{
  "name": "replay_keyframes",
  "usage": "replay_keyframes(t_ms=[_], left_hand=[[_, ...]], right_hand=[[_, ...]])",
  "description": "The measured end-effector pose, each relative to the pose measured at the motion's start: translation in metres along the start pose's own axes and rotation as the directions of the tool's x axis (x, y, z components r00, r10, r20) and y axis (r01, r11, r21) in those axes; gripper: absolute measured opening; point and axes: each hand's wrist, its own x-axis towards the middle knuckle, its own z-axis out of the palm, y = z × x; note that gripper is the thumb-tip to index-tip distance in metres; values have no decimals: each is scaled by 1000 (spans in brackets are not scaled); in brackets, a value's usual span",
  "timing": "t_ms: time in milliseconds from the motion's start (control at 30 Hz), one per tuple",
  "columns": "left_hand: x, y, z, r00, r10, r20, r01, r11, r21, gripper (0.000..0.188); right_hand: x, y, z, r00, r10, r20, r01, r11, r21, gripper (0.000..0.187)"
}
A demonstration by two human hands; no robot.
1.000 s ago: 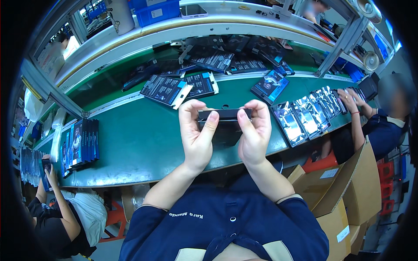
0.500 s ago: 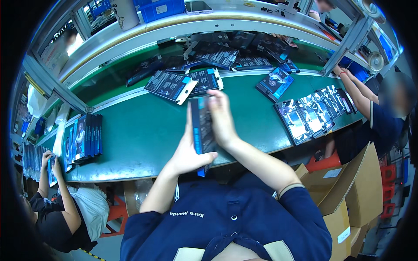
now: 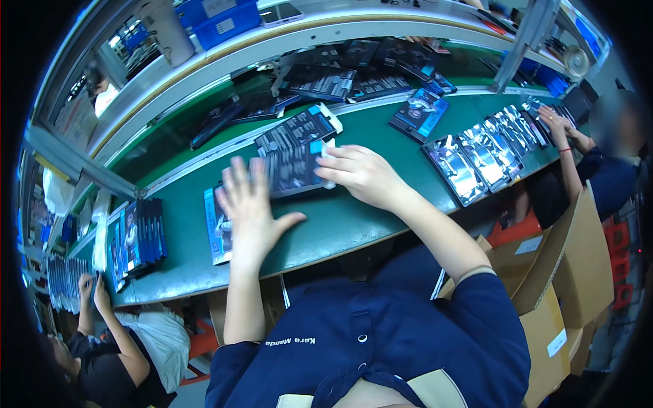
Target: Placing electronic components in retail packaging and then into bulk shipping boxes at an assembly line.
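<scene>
My left hand (image 3: 250, 214) is spread, its fingers apart and a little blurred, over a flat black-and-blue box (image 3: 218, 234) on the green table. That box lies partly under the hand, so I cannot tell whether they touch. My right hand (image 3: 367, 178) has its fingers bent over the white flap end of another flat dark printed box (image 3: 296, 166), which is tilted and blurred. Just behind it lies a similar dark box (image 3: 309, 126) with a pale open end flap.
A row of upright boxes (image 3: 139, 234) stands at the left. Shiny silver packs (image 3: 452, 166) lie at the right, near a box with a blue panel (image 3: 420, 114). More dark boxes pile up at the back. Co-workers sit on both sides; an open carton (image 3: 544, 313) stands at lower right.
The box held upright between both hands is now down on the table at the left, under my spread left hand. My right hand has moved onto another box, which has shifted nearer.
</scene>
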Motion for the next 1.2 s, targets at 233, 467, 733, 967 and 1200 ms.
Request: replay_keyframes(t_ms=[233, 467, 733, 967, 1200], left_hand=[[13, 57, 4, 840, 404, 362, -360, 914, -185, 93], [26, 88, 19, 893, 379, 242, -293, 899, -327, 82], [22, 99, -19, 918, 368, 146, -256, 833, -490, 102], [20, 92, -25, 855, 338, -392, -516, 484, -707, 106], [23, 82, -32, 876, 381, -295, -448, 418, -791, 119]], right_hand=[[-151, -24, -88, 396, 855, -335, -854, 207, -478, 27], [-186, -33, -89, 49, 755, -654, -964, 207, 166, 56], [-98, -89, -142, 77, 851, -520, -636, 443, 631, 67], [-79, -72, -136, 116, 978, -175, -332, 204, 921, 63], [-55, -69, -128, 134, 959, -248, -224, 273, 936, 57]])
